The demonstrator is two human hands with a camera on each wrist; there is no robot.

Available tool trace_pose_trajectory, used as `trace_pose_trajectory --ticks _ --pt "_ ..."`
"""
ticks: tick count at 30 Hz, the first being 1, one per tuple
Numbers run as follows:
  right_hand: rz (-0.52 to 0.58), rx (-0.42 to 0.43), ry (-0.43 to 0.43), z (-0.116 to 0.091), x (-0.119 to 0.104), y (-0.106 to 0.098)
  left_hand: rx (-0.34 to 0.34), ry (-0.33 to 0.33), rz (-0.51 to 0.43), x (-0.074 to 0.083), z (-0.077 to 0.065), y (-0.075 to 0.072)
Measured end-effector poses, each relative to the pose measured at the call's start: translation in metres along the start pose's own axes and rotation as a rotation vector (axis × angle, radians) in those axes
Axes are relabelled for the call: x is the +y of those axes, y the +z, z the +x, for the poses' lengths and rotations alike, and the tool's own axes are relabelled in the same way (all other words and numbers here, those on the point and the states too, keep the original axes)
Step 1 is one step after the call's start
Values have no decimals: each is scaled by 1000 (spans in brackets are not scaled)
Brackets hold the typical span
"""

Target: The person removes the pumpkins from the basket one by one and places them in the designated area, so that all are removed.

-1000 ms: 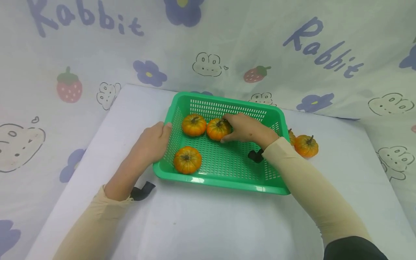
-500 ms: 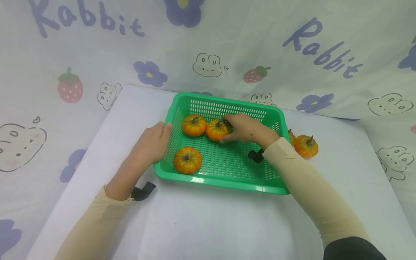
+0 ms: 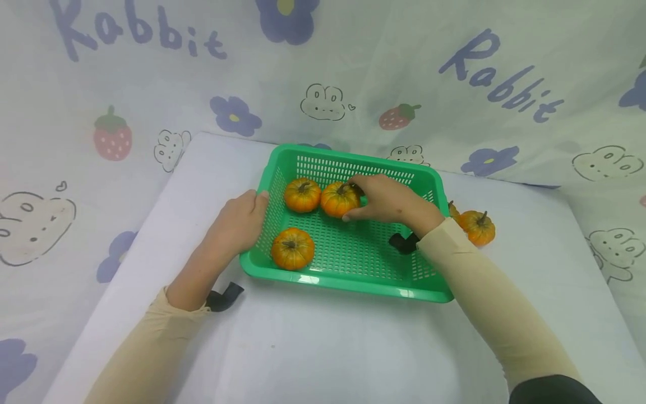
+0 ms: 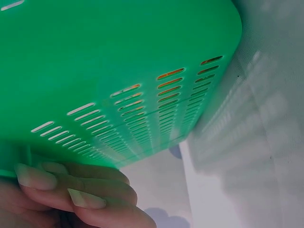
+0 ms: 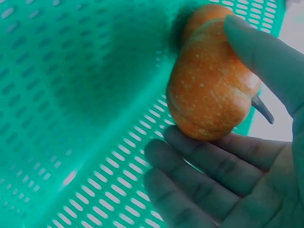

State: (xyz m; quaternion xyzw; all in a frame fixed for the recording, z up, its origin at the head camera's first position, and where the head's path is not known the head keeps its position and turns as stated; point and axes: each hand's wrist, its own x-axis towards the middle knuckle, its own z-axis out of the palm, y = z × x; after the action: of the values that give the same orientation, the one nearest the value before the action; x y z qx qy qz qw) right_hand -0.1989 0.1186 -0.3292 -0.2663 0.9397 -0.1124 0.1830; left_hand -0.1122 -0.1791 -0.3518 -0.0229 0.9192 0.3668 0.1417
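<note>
My left hand [image 3: 239, 224] grips the left rim of a green plastic basket [image 3: 353, 286]; in the left wrist view its curled fingers [image 4: 95, 194] lie against the basket's outer wall. Inside the basket, my right hand [image 3: 386, 199] holds a small orange pumpkin [image 3: 337, 201] between thumb and fingers. The right wrist view shows the thumb [image 5: 259, 52] on one side of this pumpkin [image 5: 209, 90] and fingertips against the other. A second pumpkin [image 3: 301, 195] sits beside it on the left, and a third pumpkin [image 3: 292, 248] lies at the basket's front left.
Outside the basket's right end, another pumpkin [image 3: 478, 227] stands on the white table [image 3: 323, 348], with one more partly hidden behind the rim. A patterned cloth [image 3: 429, 67] hangs behind the table. Black wrist pieces [image 3: 225, 297] show under both wrists.
My right wrist and forearm have shifted slightly to the right, with the fingers still at the pumpkin. The left hand keeps its place on the rim.
</note>
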Motion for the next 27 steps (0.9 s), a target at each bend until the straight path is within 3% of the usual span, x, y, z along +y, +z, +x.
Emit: trace_pose_trajectory --ticks 27 --pt "36 162 -64 -73 0 -33 0 14 -3 -1 0 0"
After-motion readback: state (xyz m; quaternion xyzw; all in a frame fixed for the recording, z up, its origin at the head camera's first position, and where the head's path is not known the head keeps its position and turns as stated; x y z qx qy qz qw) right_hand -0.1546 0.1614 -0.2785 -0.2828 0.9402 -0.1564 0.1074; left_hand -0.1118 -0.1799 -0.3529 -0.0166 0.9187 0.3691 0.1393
